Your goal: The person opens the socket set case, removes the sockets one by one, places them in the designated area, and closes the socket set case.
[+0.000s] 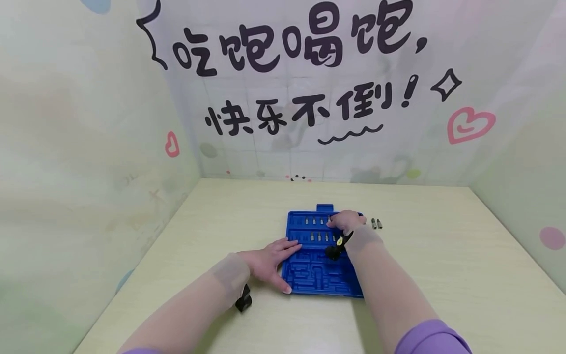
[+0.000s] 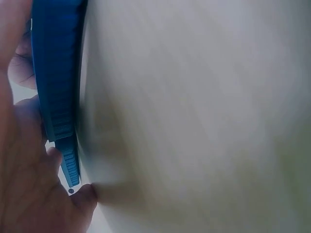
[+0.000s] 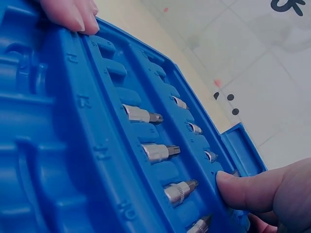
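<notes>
The backdrop [image 1: 247,157] is printed with two lines of black Chinese characters, 吃饱喝饱, above 快乐不倒!, and a pink heart [image 1: 452,130] is printed to the right. On its near side is set the table [image 1: 212,216], finished in pale wood grain. A blue case [image 1: 287,290] is laid on the table; raised marks are moulded along its ridge but cannot be read with certainty. The left hand [image 1: 268,259] is laid with fingers extended and spread over the case's left edge, thumb at the near left corner; nothing is gripped. The right hand [image 1: 348,221] is placed at the far right of the case, thumb tip pressed at the far row; whether a bit is pinched cannot be told. Silver bits [image 1: 319,236] are seated in two rows, left and near of the right fingertips. Two loose bits [image 1: 374,224] are placed on the table, just right of the case
</notes>
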{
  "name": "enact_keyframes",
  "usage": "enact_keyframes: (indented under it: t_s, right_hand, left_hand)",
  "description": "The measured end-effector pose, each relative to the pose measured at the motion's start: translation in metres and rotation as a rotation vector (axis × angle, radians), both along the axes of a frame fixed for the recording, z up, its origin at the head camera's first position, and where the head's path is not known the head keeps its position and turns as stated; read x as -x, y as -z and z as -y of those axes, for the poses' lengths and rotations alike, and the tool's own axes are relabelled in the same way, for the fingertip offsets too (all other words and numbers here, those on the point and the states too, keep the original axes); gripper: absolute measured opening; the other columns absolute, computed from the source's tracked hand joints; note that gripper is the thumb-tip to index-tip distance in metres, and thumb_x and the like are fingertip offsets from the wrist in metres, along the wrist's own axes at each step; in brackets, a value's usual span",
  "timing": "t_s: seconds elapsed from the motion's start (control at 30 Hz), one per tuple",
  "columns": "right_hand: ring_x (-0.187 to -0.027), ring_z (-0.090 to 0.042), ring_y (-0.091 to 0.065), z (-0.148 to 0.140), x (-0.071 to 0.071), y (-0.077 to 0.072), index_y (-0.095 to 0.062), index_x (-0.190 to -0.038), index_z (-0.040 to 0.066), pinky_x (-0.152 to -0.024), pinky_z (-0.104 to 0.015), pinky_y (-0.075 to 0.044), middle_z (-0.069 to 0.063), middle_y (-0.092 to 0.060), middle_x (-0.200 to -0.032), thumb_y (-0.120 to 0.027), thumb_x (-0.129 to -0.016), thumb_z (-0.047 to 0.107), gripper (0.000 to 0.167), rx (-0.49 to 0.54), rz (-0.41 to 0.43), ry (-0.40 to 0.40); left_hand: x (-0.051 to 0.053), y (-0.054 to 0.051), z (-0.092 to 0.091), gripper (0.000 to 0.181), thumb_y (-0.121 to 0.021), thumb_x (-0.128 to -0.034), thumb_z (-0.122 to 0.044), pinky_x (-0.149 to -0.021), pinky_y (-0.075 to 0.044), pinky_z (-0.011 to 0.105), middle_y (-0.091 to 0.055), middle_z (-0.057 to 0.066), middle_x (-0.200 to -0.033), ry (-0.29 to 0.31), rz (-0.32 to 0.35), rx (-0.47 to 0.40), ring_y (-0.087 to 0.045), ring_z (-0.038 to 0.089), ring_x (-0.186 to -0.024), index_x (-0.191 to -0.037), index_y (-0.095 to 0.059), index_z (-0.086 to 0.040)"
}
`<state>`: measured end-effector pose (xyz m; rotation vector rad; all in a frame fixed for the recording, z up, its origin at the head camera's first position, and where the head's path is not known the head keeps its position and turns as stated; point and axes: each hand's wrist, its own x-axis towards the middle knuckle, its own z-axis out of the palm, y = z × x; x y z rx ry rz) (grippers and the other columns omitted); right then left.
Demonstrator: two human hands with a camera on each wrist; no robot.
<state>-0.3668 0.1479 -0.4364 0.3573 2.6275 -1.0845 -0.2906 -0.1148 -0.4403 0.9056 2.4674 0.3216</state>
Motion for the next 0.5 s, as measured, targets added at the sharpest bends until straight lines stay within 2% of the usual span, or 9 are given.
enact_keyframes:
  t_s: [0.17,0.27,0.4,0.5]
  right_hand:
    - [-0.122,-0.043,-0.026,-0.0014,0.0000,0.0002,-0.066,-0.126,0.013,-0.103,-0.054,-0.026,-0.018,-0.052,-0.136,-0.068,-0.091,0.027,0.038,0.004,-0.022,-0.009]
    - [-0.125,-0.043,-0.023,-0.0028,-0.0003,0.0015,-0.066,-0.124,0.009,-0.105,-0.055,-0.026,-0.018,-0.052,-0.136,-0.069,-0.091,0.025,0.037,0.057,-0.030,0.007]
    - [-0.132,-0.047,-0.013,-0.0042,-0.0028,0.0048,-0.068,-0.120,0.009,-0.103,-0.055,-0.032,-0.028,-0.033,-0.143,-0.069,-0.091,0.024,0.032,0.171,-0.036,0.062]
    - [-0.131,-0.049,-0.013,-0.0045,-0.0054,0.0070,-0.070,-0.114,0.011,-0.100,-0.055,-0.035,-0.031,-0.021,-0.144,-0.069,-0.091,0.026,0.028,0.207,-0.041,0.100]
  left_hand:
    - [0.0011,0.0006,-0.0010,0.108,-0.073,-0.0736,-0.062,-0.115,-0.017,0.048,-0.006,-0.007,-0.161,0.004,0.001,-0.007,0.001,0.021,-0.147,-0.156,-0.013,-0.028]
    - [0.0012,0.0006,-0.0012,0.108,-0.073,-0.0738,-0.062,-0.115,-0.017,0.048,-0.006,-0.007,-0.161,0.004,0.002,-0.009,0.001,0.021,-0.147,-0.156,-0.013,-0.027]
    - [0.0011,0.0009,-0.0006,0.109,-0.073,-0.0731,-0.063,-0.114,-0.017,0.049,-0.005,-0.008,-0.161,-0.001,0.002,-0.003,0.002,0.020,-0.147,-0.156,-0.012,-0.029]
    - [0.0016,0.0009,-0.0005,0.109,-0.073,-0.0728,-0.064,-0.114,-0.018,0.050,-0.004,-0.009,-0.161,-0.007,0.004,-0.001,0.002,0.020,-0.147,-0.156,-0.011,-0.030]
